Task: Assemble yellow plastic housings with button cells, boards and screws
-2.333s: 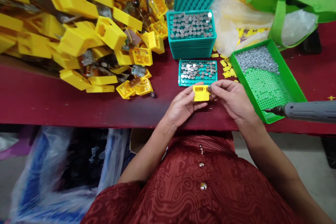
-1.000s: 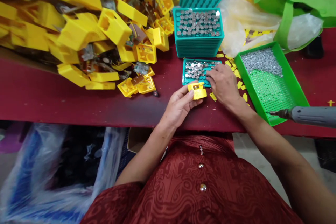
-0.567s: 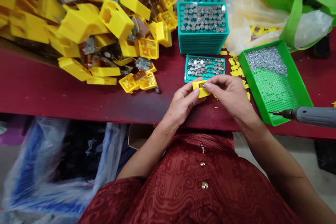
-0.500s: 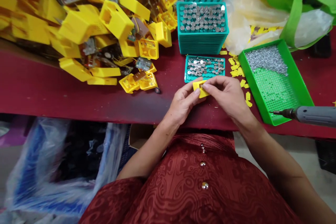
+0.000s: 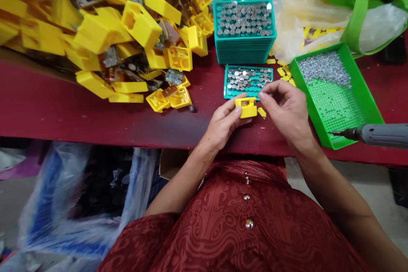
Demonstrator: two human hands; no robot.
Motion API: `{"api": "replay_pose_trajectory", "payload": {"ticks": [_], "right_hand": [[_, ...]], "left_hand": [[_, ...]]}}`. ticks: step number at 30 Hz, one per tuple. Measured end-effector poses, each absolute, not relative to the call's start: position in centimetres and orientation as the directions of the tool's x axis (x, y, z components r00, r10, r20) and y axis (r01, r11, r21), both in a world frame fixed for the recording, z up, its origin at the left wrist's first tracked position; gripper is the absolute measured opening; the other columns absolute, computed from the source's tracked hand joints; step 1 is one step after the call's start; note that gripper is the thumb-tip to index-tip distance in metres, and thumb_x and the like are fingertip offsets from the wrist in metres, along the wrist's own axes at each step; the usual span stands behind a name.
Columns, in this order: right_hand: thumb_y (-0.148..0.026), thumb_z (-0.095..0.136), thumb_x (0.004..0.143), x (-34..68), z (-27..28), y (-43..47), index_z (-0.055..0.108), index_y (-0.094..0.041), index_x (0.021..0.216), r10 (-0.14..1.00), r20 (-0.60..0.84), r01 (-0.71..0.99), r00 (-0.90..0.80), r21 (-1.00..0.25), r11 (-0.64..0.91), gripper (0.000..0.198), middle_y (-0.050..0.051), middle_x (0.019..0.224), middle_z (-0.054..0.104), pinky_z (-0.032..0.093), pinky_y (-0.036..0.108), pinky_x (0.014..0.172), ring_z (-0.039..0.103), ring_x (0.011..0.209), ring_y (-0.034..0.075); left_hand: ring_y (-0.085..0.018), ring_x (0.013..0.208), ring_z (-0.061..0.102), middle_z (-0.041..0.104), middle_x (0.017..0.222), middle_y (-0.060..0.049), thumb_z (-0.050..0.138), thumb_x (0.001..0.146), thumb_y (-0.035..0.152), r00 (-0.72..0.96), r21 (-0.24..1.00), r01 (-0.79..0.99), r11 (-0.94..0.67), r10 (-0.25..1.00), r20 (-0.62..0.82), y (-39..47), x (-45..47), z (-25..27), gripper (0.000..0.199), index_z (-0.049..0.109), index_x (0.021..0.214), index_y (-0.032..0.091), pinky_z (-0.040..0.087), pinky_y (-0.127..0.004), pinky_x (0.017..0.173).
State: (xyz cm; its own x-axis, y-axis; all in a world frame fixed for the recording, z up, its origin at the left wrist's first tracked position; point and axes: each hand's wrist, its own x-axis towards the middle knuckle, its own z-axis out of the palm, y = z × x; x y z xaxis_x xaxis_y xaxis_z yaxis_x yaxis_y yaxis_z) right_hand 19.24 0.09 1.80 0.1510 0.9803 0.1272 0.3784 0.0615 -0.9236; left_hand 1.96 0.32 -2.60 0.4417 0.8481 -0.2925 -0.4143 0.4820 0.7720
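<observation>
My left hand point(image 5: 223, 123) grips a small yellow plastic case point(image 5: 248, 109) between thumb and fingers. An open compartment with metal parts inside faces up near the case's top edge. To the right of it is my right hand point(image 5: 288, 108), thumb and index finger brought together near the tray's lower right corner; what is between the tips, if anything, is too small to make out. A small yellow cover piece point(image 5: 262, 112) lies on the table between the case and my right hand. Just beyond both hands is a teal tray point(image 5: 228, 92) with many button cells.
Behind stands a stack of teal trays point(image 5: 245, 52) topped with button cells. Right are a green basket point(image 5: 371, 97) of small metal screws and a grey electric screwdriver point(image 5: 384, 135) reaching over it. Yellow casings point(image 5: 95, 29) heap at left. A plastic-lined blue crate point(image 5: 40, 221) sits below.
My right hand has moved off the case, a little to the right. The case's open compartment and the yellow cover piece beside it now show. My left hand still holds the case.
</observation>
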Motion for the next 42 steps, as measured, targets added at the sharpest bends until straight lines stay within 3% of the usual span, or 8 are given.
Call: {"api": "replay_pose_trajectory", "payload": {"ticks": [7,11,16,21,25,28,32,42], "right_hand": [[-0.025,0.063,0.094,22.0,0.4,2.1,0.070,-0.020,0.089,0.945,0.320,0.722,0.065,-0.669,0.177,0.010,0.006,0.094,0.075,0.052,0.035,0.086,0.066,0.087,0.018],[-0.018,0.061,0.095,22.1,-0.9,4.0,0.073,-0.020,0.094,0.971,0.229,0.844,-0.064,-0.507,0.175,0.013,0.010,0.100,0.077,0.051,0.040,0.092,0.068,0.096,0.024],[-0.019,0.057,0.100,20.7,-1.4,5.5,0.071,-0.021,0.089,0.975,0.168,0.867,-0.149,-0.453,0.210,0.018,0.012,0.101,0.070,0.049,0.044,0.097,0.059,0.099,0.026],[-0.016,0.050,0.100,20.2,-1.9,6.3,0.063,-0.019,0.083,0.987,0.109,0.870,-0.122,-0.467,0.159,0.022,0.016,0.101,0.066,0.047,0.052,0.103,0.054,0.101,0.029],[-0.019,0.058,0.094,20.3,-1.0,5.6,0.063,-0.021,0.082,0.983,0.161,0.830,-0.083,-0.535,0.158,0.013,0.014,0.100,0.068,0.047,0.052,0.107,0.058,0.103,0.029],[-0.025,0.065,0.091,19.8,0.7,4.0,0.067,-0.021,0.084,0.980,0.199,0.694,-0.016,-0.703,0.154,0.009,0.008,0.094,0.071,0.052,0.044,0.096,0.062,0.093,0.023],[-0.026,0.072,0.086,18.5,2.2,1.8,0.074,-0.020,0.081,0.992,0.124,0.480,0.027,-0.872,0.096,0.008,0.003,0.085,0.070,0.051,0.034,0.079,0.061,0.082,0.016],[-0.027,0.076,0.085,17.6,1.4,0.9,0.077,-0.020,0.083,0.993,0.018,0.327,0.121,-0.945,-0.022,0.008,0.002,0.087,0.074,0.050,0.031,0.078,0.063,0.081,0.013]], "left_hand": [[-0.024,0.108,0.082,0.081,0.127,-0.011,0.082,0.090,0.035,0.405,0.715,-0.431,0.551,0.826,-0.392,0.5,1.6,-1.4,0.045,0.072,0.130,0.017,0.068,-0.030,0.087],[-0.024,0.105,0.083,0.082,0.122,-0.011,0.084,0.089,0.035,0.396,0.724,-0.436,0.535,0.836,-0.379,0.6,1.2,-1.0,0.045,0.071,0.128,0.016,0.069,-0.030,0.086],[-0.021,0.101,0.083,0.082,0.121,-0.008,0.088,0.088,0.035,0.391,0.711,-0.478,0.515,0.850,-0.352,0.8,0.5,-1.6,0.041,0.075,0.124,0.021,0.068,-0.029,0.085],[-0.023,0.105,0.083,0.084,0.120,-0.009,0.085,0.091,0.035,0.399,0.702,-0.479,0.527,0.843,-0.360,0.8,0.2,-2.1,0.041,0.076,0.128,0.020,0.067,-0.030,0.088],[-0.023,0.102,0.083,0.085,0.116,-0.009,0.083,0.092,0.039,0.392,0.676,-0.515,0.527,0.846,-0.362,0.7,0.3,-2.0,0.037,0.078,0.123,0.019,0.067,-0.030,0.087],[-0.021,0.101,0.082,0.085,0.115,-0.008,0.081,0.095,0.038,0.389,0.662,-0.533,0.528,0.847,-0.362,0.8,0.5,-2.0,0.032,0.079,0.122,0.020,0.067,-0.030,0.088],[-0.016,0.099,0.079,0.084,0.115,-0.005,0.079,0.096,0.033,0.351,0.680,-0.526,0.511,0.858,-0.374,0.8,0.7,-2.3,0.025,0.080,0.119,0.022,0.065,-0.027,0.088],[-0.018,0.102,0.077,0.083,0.114,-0.005,0.078,0.097,0.034,0.344,0.701,-0.503,0.506,0.861,-0.375,0.8,0.9,-2.3,0.022,0.082,0.116,0.024,0.065,-0.033,0.096]]}}
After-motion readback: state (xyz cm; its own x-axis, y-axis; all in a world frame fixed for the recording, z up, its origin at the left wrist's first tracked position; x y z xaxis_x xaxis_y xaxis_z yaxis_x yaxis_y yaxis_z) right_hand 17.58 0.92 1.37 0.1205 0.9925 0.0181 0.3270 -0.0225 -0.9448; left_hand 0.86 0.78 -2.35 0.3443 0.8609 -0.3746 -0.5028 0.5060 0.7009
